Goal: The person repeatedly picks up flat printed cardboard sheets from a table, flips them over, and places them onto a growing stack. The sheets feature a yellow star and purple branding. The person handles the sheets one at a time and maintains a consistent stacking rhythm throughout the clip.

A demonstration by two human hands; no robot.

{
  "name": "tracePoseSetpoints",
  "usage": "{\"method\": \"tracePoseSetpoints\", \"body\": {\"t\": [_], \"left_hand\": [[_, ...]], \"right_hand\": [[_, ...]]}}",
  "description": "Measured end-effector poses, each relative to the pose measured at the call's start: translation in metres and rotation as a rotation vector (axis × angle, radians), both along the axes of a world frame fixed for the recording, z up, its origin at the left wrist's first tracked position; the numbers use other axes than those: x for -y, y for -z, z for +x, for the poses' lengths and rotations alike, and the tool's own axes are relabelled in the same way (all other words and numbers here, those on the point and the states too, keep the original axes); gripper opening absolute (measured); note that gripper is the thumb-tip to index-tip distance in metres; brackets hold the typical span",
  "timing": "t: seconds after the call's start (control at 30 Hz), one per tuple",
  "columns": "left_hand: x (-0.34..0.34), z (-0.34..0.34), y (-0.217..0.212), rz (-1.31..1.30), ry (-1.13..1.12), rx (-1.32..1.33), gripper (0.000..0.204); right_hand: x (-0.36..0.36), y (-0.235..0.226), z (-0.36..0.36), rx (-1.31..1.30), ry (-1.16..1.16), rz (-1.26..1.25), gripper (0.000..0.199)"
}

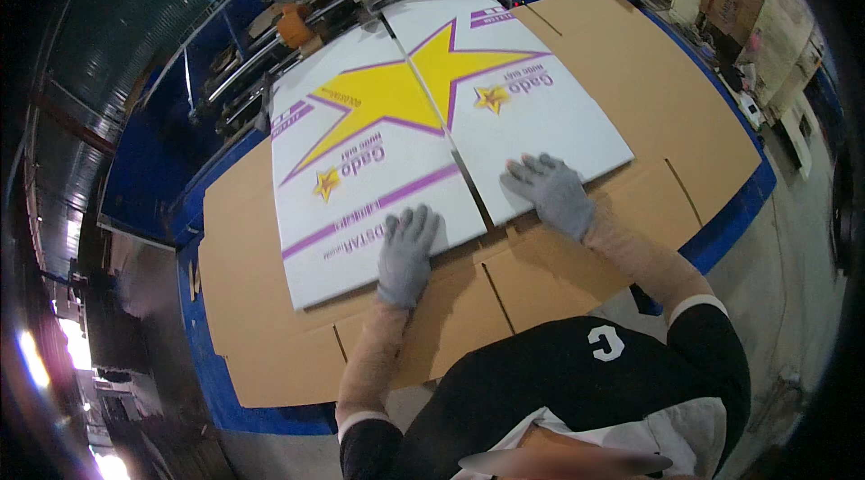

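Now two white printed sheets (423,119) lie side by side; left hand (405,255) and right hand (551,192) press flat, fingers spread, on their near edges.

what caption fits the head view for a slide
Gloved left hand and right hand press flat on a white printed carton sheet atop brown cardboard.

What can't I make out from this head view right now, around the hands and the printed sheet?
- Palms and grip: the left hand and right hand lie palm down on the white printed sheet; gloves and backs of hands hide any contact underneath.
- Brown cardboard sheets: how many are stacked is too fine to tell.
- Machine rollers at the far end: dark, bent by the fisheye rim.
- Blue table: mostly covered by cardboard.
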State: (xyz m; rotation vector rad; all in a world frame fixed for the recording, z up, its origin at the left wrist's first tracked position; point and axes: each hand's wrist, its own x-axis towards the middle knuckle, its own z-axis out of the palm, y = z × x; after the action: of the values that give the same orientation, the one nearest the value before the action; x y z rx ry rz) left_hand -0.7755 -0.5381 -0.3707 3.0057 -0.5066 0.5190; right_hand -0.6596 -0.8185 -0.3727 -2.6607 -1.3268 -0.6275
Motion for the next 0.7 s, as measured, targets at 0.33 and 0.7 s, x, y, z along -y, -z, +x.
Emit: {"method": "tracePoseSetpoints", "body": {"t": [0.33,0.7], "left_hand": [[-0.047,0.155,-0.006,0.076,-0.290,0.174,0.046],[-0.106,-0.102,0.004,-0.280,-0.974,0.277,0.059]], "right_hand": [[-0.095,0.012,0.171,0.191,0.121,0.281,0.047],[-0.048,0.009,0.071,-0.202,-0.193,0.092,0.040]]}}
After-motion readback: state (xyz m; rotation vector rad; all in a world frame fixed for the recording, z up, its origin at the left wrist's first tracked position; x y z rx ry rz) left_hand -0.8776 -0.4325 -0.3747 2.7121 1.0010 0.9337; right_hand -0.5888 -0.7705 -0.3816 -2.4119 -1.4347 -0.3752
